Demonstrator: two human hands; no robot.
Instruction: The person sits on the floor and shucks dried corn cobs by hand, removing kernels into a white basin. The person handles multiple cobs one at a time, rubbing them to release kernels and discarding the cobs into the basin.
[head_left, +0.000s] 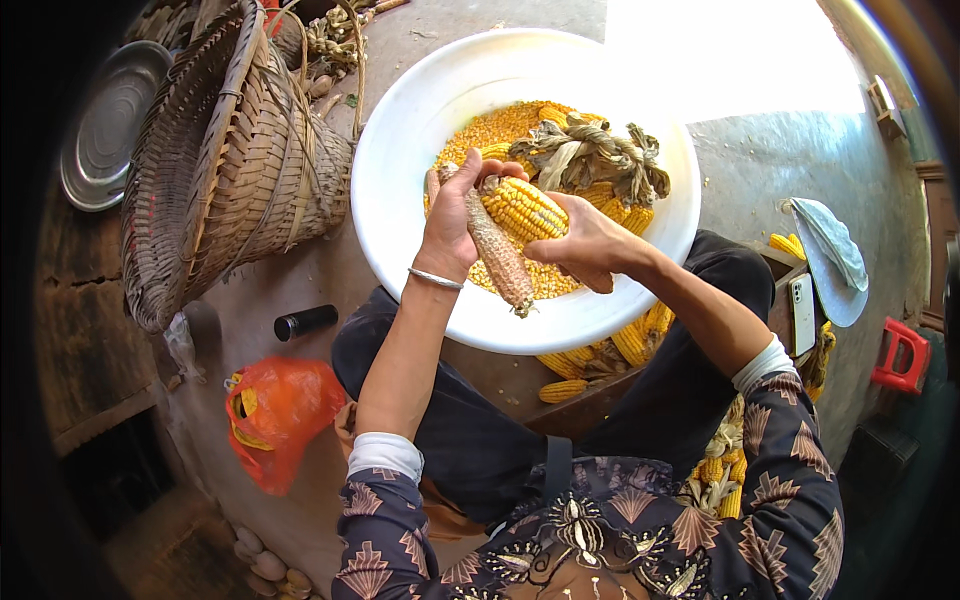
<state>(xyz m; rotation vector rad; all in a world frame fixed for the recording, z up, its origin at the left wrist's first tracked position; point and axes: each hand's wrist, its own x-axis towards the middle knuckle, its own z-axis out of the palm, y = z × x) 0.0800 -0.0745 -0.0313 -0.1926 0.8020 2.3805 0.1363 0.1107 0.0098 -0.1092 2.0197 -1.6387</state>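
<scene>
My left hand (450, 217), with a silvery bangle at the wrist, is wrapped around a bare corn cob (501, 255) above a white plastic basin (397, 195). Its fingers curl behind the far end of a yellow ear of corn (527, 211), which lies against the cob. The ear's near end is gripped by my right hand (589, 234). Another reddish cob piece (589, 277) shows beneath that hand; whether the hand holds it I cannot tell. Loose yellow kernels (480, 127) cover the basin's bottom, alongside more ears tied by twisted dry husks (592, 154).
A woven basket (262, 157) tilts at the left beside a metal lid (112, 124). Nearby are a black cylinder (306, 322) and an orange plastic bag (285, 420). Right of my knee are a phone (802, 315), a light-blue cap (829, 259) and a red stool (900, 356).
</scene>
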